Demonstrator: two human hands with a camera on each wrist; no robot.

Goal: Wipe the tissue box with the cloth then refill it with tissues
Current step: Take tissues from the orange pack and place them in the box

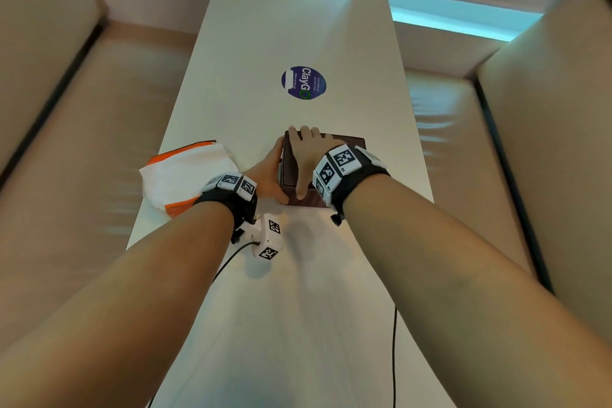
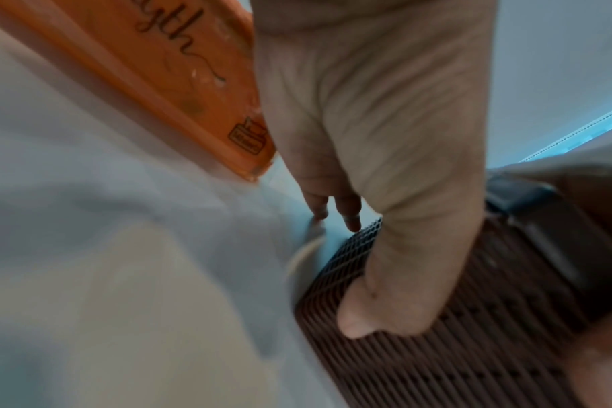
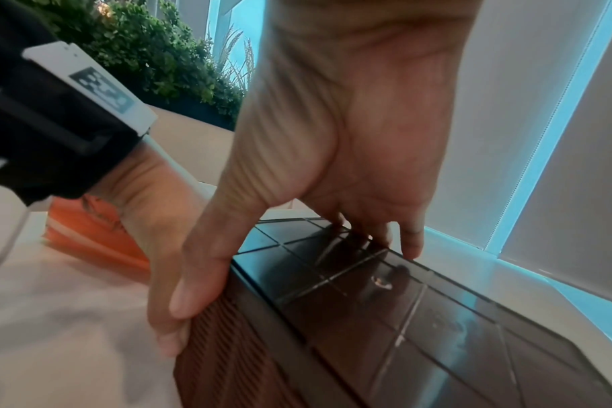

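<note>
Tissue box location: the dark brown tissue box point(image 1: 326, 172) is sitting on the white table point(image 1: 298, 26), directly ahead of the person and between both hands.
Box orientation: its gridded flat panel point(image 3: 385, 298) is facing upward; no dispensing slot is showing, so the box is probably lying base-up.
Left hand: the left hand point(image 1: 270, 172) is bracing the ribbed left side of the box, thumb pressing on the ribbing point(image 2: 472, 345), fingers reaching along that side.
Right hand: the right hand point(image 1: 309, 156) is spanning the top panel, fingers hooking the far edge and thumb pressing the near corner.
Grip state: both hands are clasping the box; neither is holding anything else.
Tissue pack: the orange-and-white tissue pack point(image 1: 185, 172) is lying just beside the left wrist, well apart from the right hand.
Cloth: none identifiable in any view.
Key relation: the refill is lying to the left of the box, so the left hand is nearer; the right hand is better placed for steadying the box.
</note>
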